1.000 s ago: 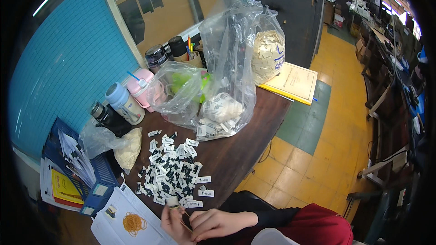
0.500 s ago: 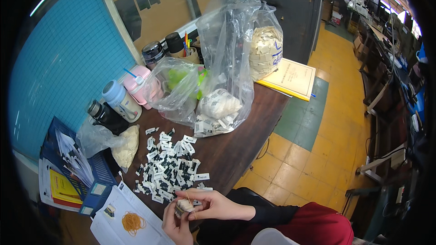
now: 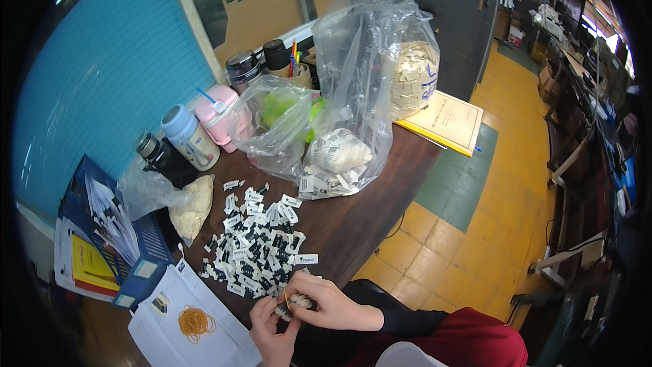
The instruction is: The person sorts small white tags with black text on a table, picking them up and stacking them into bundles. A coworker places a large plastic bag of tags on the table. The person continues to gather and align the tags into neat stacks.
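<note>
Close to my body, my left hand [image 3: 270, 331] and my right hand [image 3: 331, 304] both grip a small bundle of labels [image 3: 301, 301], standing on edge with pale and dark sides showing. A thin orange rubber band [image 3: 286, 298] stretches over the bundle at my right fingertips. Part of the bundle is hidden by my fingers. Just beyond my hands, a loose pile of small black-and-white labels [image 3: 255, 248] spreads on the dark wooden table [image 3: 360, 231]. To the left, a heap of orange rubber bands [image 3: 195, 324] lies on white paper [image 3: 159, 343].
A clear plastic bag of labels [image 3: 339, 153] stands beyond the pile, beside a bag of cream labels [image 3: 414, 78] on a yellow booklet [image 3: 445, 122]. Bottles [image 3: 190, 137] and a pink container [image 3: 221, 119] line the back. A blue file holder [image 3: 144, 275] sits left.
My hands have turned the bundle, and its dark side now shows more. The rubber band has come down closer over it. The whole view has shifted slightly.
</note>
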### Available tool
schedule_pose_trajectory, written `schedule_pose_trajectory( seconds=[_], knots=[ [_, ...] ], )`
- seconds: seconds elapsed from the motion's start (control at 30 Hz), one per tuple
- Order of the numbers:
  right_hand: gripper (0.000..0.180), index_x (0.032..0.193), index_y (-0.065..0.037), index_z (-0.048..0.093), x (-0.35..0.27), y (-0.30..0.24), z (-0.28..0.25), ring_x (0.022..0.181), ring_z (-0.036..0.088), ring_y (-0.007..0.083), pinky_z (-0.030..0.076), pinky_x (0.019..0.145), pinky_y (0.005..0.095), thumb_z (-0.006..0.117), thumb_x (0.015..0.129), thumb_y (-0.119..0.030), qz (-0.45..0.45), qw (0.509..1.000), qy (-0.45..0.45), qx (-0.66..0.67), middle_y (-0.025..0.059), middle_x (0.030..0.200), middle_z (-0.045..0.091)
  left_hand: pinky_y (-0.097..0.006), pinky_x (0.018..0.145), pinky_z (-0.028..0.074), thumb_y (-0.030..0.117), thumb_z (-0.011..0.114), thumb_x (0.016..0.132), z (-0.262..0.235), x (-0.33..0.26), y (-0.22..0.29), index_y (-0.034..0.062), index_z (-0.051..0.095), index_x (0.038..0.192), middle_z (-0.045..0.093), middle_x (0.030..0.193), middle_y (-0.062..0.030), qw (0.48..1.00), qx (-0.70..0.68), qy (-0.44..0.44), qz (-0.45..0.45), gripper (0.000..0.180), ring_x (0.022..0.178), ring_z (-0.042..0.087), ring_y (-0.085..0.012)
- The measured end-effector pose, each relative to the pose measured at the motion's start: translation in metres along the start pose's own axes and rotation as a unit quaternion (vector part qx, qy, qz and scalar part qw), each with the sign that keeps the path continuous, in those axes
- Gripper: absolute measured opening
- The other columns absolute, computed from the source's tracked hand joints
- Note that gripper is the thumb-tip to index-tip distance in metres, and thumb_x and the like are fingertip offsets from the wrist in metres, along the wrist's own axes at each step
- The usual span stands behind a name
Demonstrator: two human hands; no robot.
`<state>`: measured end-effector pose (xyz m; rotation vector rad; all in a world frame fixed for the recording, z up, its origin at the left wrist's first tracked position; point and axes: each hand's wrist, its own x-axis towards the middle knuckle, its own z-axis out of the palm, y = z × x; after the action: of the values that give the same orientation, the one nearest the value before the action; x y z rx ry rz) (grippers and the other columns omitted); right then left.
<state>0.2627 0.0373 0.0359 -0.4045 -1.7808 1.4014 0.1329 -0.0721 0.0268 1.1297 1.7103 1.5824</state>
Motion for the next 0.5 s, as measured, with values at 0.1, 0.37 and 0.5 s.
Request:
schedule_pose_trajectory(
  seconds=[0.1,0.37,0.5],
  knots=[
    [0.012,0.096,-0.001,0.059,0.001,0.003,-0.003,0.088,0.059,0.0261,0.048,0.079,0.0348,0.061,0.086,-0.008,0.031,0.999,-0.039,0.011,0.0108,0.092,0.054,-0.033,0.094,0.053,-0.010,0.074,0.076,-0.001,-0.002,0.009,-0.0063,0.050,0.123,0.059,0.122,-0.0144,0.997,0.028,-0.062,0.041,0.053,0.113,0.059,-0.0221],
    [0.043,0.132,0.000,0.046,-0.011,0.006,-0.013,0.083,0.056,0.0122,0.047,0.079,0.0271,0.061,0.092,-0.006,0.121,0.969,-0.040,0.213,0.0087,0.117,0.053,-0.032,0.080,0.052,0.008,0.079,0.078,-0.035,0.008,0.045,0.0041,0.063,0.117,0.063,0.107,-0.0128,0.967,0.198,-0.036,0.158,0.042,0.095,0.064,-0.0259],
    [0.027,0.115,0.002,0.059,-0.010,0.008,-0.031,0.083,0.057,0.0119,0.047,0.078,0.0262,0.063,0.089,-0.003,0.067,0.989,0.006,0.133,0.0099,0.116,0.054,-0.030,0.085,0.049,0.003,0.075,0.080,-0.101,0.007,0.060,0.0000,0.062,0.114,0.063,0.104,-0.0113,0.929,0.241,0.171,0.221,0.036,0.098,0.062,-0.0213]
  ],
)
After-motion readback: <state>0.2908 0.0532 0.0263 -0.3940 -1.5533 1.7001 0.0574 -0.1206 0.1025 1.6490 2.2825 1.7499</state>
